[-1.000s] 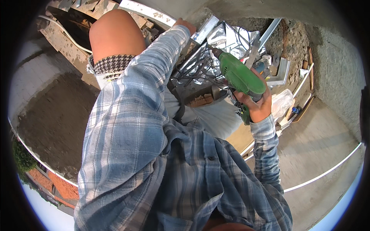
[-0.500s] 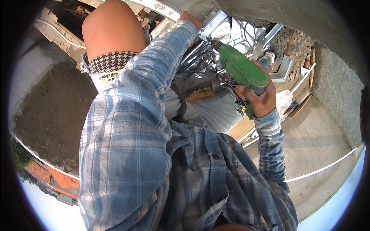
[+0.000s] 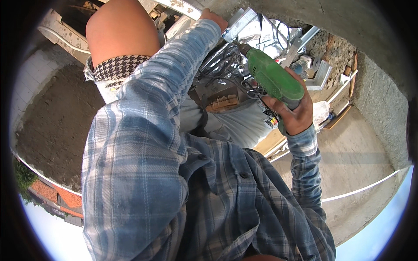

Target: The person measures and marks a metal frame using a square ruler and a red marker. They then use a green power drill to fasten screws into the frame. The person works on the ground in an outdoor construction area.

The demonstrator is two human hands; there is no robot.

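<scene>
My right hand [image 3: 298, 115] is wrapped round the handle of a green power drill [image 3: 272, 76]. The drill's dark chuck [image 3: 244, 48] points up and left, its tip close to a shiny metal profile [image 3: 241, 25] with holes in it. Whether the tip touches the metal is hard to tell. At the far end of my stretched arm, my left hand [image 3: 213, 19] is closed at the left side of this profile, its fingers partly hidden. A long pale metal bar [image 3: 180, 7] ends beside that hand. The drill's black cable [image 3: 252, 90] loops below it.
Crumpled silver foil [image 3: 265, 37] and tangled dark cables [image 3: 222, 65] lie beyond the drill. An angled metal offcut [image 3: 321, 76] and a clear plastic bag [image 3: 321, 112] are to the right. A concrete wall [image 3: 339, 21] curves along the far right. My bare knee [image 3: 122, 30] rises at left.
My left knee and shoulder have shifted slightly left. The metal profile and my left hand moved very little, and the drill stays nearly in place in my right hand.
</scene>
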